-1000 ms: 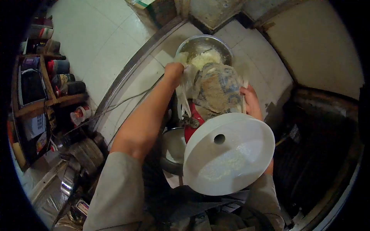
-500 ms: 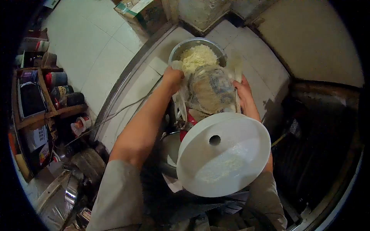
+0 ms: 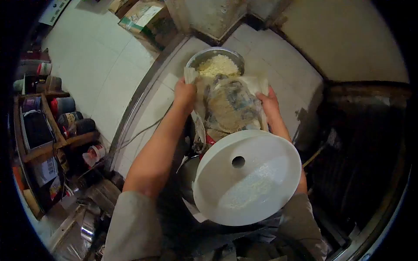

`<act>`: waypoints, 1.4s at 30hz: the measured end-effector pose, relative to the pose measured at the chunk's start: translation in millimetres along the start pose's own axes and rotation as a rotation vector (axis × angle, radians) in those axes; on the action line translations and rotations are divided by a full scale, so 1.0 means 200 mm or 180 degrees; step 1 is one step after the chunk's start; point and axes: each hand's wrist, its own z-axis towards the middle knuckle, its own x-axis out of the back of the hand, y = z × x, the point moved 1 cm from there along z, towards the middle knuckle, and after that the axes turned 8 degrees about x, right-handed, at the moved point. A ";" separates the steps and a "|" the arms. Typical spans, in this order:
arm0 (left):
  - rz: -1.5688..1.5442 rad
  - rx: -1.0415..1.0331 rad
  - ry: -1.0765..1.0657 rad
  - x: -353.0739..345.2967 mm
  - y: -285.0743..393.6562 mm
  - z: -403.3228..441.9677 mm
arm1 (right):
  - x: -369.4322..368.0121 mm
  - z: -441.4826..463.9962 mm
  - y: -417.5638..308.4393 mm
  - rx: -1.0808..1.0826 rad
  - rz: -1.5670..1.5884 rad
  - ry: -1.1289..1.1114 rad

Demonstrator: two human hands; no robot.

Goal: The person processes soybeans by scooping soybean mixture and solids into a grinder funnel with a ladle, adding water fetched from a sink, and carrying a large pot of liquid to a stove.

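Note:
My left hand point(image 3: 186, 95) is closed on the left edge of a pale, dusty cloth point(image 3: 256, 82). On the other side, my right hand point(image 3: 271, 104) grips the cloth's right edge, thumb on top. Between the hands shows a rough brown-grey surface point(image 3: 228, 106) with bluish patches; whether it belongs to the cloth or lies beneath it I cannot tell. Just beyond is a metal bowl point(image 3: 241, 61) holding pale yellow, crumbly meal point(image 3: 219, 65). Nearer me sits a wide white hopper point(image 3: 265, 158) with a dark round hole and powdery residue inside.
Jars and boxes fill a wooden shelf point(image 3: 45, 152) at the left. A cardboard box point(image 3: 150, 26) stands on the tiled floor at the top. A cable point(image 3: 146, 128) runs across the tiles left of my arm. Dark clutter lies at the right.
The cloth's edges have been drawn outward, and more of its upper right part shows flat beside the bowl. Both hands still hold it. The whole view has shifted slightly.

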 end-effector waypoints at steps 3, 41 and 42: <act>-0.0060 -0.0192 -0.0163 0.03 -0.06 0.08 | 0.01 0.04 0.02 0.0471 0.0255 0.0210; 0.0250 -0.1455 -0.0513 -0.25 0.17 -0.11 | -0.16 0.07 -0.36 0.2152 -0.1369 -0.1234; 0.0271 -0.1603 -0.0494 -0.28 0.21 -0.18 | -0.17 0.04 -0.42 0.2133 -0.1347 -0.1205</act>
